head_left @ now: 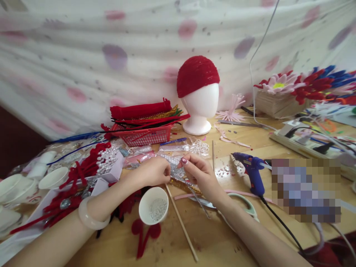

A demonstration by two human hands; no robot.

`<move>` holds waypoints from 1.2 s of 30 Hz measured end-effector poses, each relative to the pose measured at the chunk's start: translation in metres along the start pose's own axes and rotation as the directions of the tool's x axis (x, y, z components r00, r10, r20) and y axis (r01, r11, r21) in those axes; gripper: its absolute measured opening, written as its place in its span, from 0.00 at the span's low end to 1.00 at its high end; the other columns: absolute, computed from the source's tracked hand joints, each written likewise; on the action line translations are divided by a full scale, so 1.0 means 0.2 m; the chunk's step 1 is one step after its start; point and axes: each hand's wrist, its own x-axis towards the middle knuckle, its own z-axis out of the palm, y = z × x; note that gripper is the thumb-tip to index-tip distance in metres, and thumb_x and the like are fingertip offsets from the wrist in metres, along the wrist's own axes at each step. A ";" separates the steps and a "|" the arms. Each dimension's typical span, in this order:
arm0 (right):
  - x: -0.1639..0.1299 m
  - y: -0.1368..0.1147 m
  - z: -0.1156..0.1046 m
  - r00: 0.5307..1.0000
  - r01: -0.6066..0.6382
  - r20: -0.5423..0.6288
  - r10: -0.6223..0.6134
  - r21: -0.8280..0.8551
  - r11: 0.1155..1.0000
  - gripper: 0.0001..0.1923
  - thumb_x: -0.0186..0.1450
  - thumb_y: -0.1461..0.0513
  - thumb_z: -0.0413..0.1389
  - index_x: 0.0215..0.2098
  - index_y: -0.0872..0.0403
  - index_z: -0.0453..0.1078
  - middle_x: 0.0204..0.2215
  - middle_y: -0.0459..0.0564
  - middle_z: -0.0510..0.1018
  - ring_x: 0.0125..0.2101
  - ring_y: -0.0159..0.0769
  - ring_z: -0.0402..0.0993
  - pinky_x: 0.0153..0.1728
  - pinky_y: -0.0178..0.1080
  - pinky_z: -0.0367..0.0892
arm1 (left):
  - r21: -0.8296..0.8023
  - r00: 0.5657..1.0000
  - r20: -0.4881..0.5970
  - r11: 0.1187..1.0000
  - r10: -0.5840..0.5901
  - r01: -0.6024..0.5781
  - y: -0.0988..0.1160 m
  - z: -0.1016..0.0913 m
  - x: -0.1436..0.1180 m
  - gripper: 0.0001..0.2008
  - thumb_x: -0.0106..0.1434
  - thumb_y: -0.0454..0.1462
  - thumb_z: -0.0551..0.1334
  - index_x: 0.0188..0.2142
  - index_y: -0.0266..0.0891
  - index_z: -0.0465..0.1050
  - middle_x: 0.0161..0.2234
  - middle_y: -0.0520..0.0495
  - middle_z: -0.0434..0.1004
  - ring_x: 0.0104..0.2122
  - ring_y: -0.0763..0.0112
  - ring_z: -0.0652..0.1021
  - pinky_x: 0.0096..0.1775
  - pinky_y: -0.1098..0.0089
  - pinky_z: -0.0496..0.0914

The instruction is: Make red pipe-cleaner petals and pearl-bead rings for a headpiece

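My left hand (156,171) is closed, its knuckles turned up and its fingertips hidden. A thin wooden stick (182,223) runs from just below this hand towards the front; I cannot tell whether the hand touches it. My right hand (197,171) pinches thumb against forefinger, and whatever lies between them is too small to make out. The two hands are close together but apart. Below my left hand stands a white paper cup (142,213) with small white beads (158,210) inside. Red fuzzy stems with round ends (146,235) lie in front of the cup.
A white foam head (201,104) wears a red cap (198,76). Left of it stands a red basket (147,135) of fuzzy stems. Rightward are a blue glue gun (251,170) with its cord, scissors (244,204) and a power strip (306,142). Pearl beads (107,159) sit at left.
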 end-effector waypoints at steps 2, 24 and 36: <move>0.00 0.00 0.00 1.000 -0.001 -0.001 0.001 -0.010 1.000 0.18 0.66 0.48 0.59 0.29 0.52 0.71 0.14 0.35 0.53 0.16 0.28 0.44 0.18 0.33 0.44 | -0.023 1.000 0.017 0.999 0.026 -0.026 -0.02 0.00 0.00 0.10 0.54 0.33 0.61 0.30 0.40 0.83 0.28 0.47 0.85 0.27 0.68 0.78 0.28 0.71 0.63; -0.02 0.01 0.03 0.999 -0.031 0.036 0.032 -0.018 0.999 0.18 0.66 0.49 0.59 0.28 0.53 0.70 0.16 0.36 0.55 0.17 0.27 0.44 0.18 0.33 0.45 | 0.035 0.996 -0.001 0.995 0.093 -0.093 0.02 -0.03 -0.02 0.09 0.55 0.29 0.63 0.24 0.40 0.81 0.24 0.48 0.81 0.25 0.65 0.75 0.26 0.69 0.59; -0.02 0.00 0.04 0.998 -0.056 0.038 0.058 -0.036 0.998 0.20 0.65 0.47 0.60 0.26 0.53 0.68 0.15 0.36 0.57 0.16 0.26 0.45 0.17 0.33 0.45 | 0.020 0.990 -0.013 0.990 0.143 -0.143 0.02 0.01 0.01 0.09 0.54 0.29 0.62 0.23 0.40 0.78 0.22 0.49 0.78 0.24 0.67 0.74 0.25 0.69 0.57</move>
